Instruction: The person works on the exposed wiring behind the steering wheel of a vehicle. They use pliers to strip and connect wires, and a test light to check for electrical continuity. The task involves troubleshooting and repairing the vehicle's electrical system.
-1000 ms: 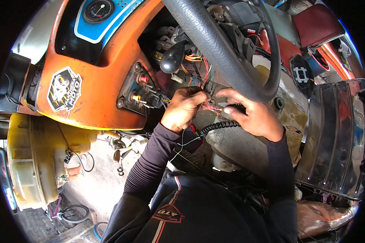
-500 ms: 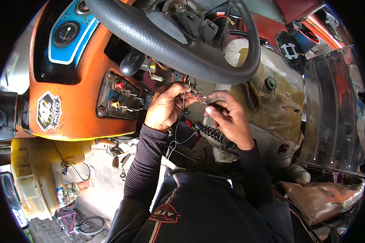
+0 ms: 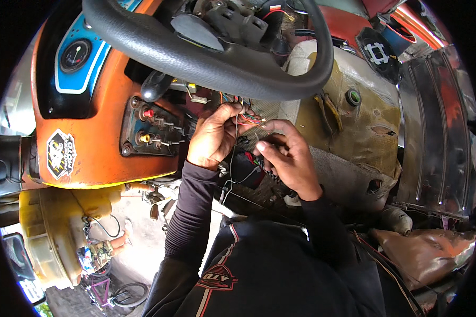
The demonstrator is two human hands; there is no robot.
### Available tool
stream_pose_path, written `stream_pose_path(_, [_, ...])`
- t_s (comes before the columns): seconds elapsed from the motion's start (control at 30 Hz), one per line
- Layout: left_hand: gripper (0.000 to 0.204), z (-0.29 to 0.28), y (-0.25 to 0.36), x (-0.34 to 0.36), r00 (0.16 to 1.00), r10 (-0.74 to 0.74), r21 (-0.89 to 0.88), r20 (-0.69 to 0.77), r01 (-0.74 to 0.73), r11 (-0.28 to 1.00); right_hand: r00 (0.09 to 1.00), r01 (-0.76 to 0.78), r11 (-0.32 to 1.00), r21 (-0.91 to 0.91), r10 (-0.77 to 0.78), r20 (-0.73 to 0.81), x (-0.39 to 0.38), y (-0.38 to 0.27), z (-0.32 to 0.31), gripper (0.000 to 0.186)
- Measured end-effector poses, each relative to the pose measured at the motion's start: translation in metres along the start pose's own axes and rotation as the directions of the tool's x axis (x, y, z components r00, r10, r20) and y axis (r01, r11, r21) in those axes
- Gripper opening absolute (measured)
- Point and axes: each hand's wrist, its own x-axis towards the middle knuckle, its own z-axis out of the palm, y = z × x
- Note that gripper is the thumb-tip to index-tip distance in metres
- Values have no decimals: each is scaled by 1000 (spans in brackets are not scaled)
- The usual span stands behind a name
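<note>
Wires (image 3: 252, 122) are being pinched by the left hand (image 3: 212, 136), seemingly for sorting, the right hand (image 3: 286, 158) (four o'clock from them, grip indiscernible) apparently being needed next at their tips.

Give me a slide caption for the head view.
Left hand holding coloured wires near a black steering wheel, right hand close beside them.

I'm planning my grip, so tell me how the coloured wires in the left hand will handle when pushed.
The coloured wires should bend easily, being thin and curved. They are probably light, given their slenderness. Pushed, they may splay, since loose ends poke out past the left hand.
</note>
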Motion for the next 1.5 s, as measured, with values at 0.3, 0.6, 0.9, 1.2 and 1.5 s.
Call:
stream_pose_path(0.3, [13, -1, -2, 2, 1000, 2, -10, 19, -2, 1000, 995, 46, 996, 80, -39, -87, 4, 10, 3, 30])
stream_pose_path(0.6, [16, -5, -4, 4, 1000, 7, -3, -14, -7, 1000, 988, 6, 997, 71, 5, -154, 5, 10, -9, 35])
stream_pose_path(0.9, [17, 0, -6, 1, 998, 50, 39, -44, -48, 998, 986, 128, 992, 21, -125, -113, 3, -15, 10, 33])
stream_pose_path(1.2, [18, -2, -6, 2, 996, 71, 87, -48, -67, 994, 986, 143, 987, -79, -148, -73, -2, -11, -6, 32])
stream_pose_path(1.5, [17, 2, -6, 3, 998, 51, 57, -44, -48, 997, 996, 75, 996, -54, -77, -40, 1, -13, -16, 30])
